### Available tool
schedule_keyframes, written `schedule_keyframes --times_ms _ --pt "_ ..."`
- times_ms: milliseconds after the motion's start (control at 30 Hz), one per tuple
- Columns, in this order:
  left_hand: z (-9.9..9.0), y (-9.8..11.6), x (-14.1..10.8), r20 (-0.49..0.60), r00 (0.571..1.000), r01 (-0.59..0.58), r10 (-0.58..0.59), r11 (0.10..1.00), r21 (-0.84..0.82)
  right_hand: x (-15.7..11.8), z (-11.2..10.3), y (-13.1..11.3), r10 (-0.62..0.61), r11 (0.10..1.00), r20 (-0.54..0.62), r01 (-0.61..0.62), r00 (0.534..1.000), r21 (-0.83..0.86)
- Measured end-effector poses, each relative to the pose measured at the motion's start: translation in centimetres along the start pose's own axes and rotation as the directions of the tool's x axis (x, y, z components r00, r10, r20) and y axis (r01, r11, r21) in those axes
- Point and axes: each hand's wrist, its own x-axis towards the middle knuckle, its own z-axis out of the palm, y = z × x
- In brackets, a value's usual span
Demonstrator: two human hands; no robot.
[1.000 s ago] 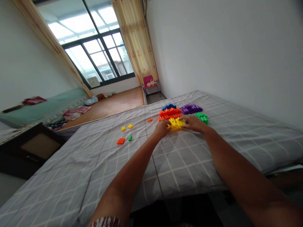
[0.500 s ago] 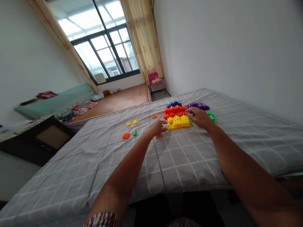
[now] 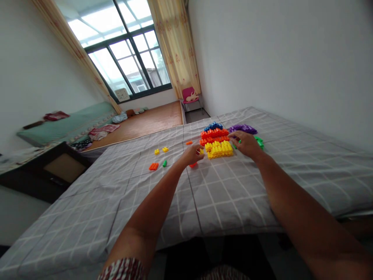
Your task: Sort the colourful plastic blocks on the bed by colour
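Observation:
My left hand (image 3: 192, 154) is closed on a small yellow toy block (image 3: 201, 151), just left of the yellow block stack (image 3: 220, 150). My right hand (image 3: 244, 143) hovers at that stack's right end, thumb and fingers apart, with nothing visible in them. Behind the yellow stack lie rows of orange blocks (image 3: 214, 134), then blue blocks (image 3: 213, 126). Purple blocks (image 3: 242, 128) sit beyond my right hand, and green blocks (image 3: 259, 142) are partly hidden by it. An orange-red block (image 3: 193, 165) lies under my left hand, partly covered.
Loose pieces lie to the left: two yellow blocks (image 3: 165, 149), an orange block (image 3: 154, 166), a green block (image 3: 164, 163) and a small orange piece (image 3: 189, 142). All rest on a grey checked bedsheet (image 3: 221, 194). A white wall (image 3: 276, 58) borders the right side.
My left hand has moved slightly left, away from the yellow stack, and a small yellow block now shows in its fingers. My right hand stays nearly in place.

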Motion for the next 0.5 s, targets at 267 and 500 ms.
schedule_keyframes --times_ms 267,500 --pt "0.8 -0.5 0.3 -0.058 0.994 0.097 -0.091 0.988 0.119 -0.1 0.0 -0.1 0.025 1.0 0.019 -0.024 1.0 -0.012" --pt "-1.3 -1.4 0.8 0.04 0.994 0.094 -0.101 0.987 0.133 -0.1 0.1 -0.1 0.033 0.999 0.052 -0.032 0.998 -0.014"
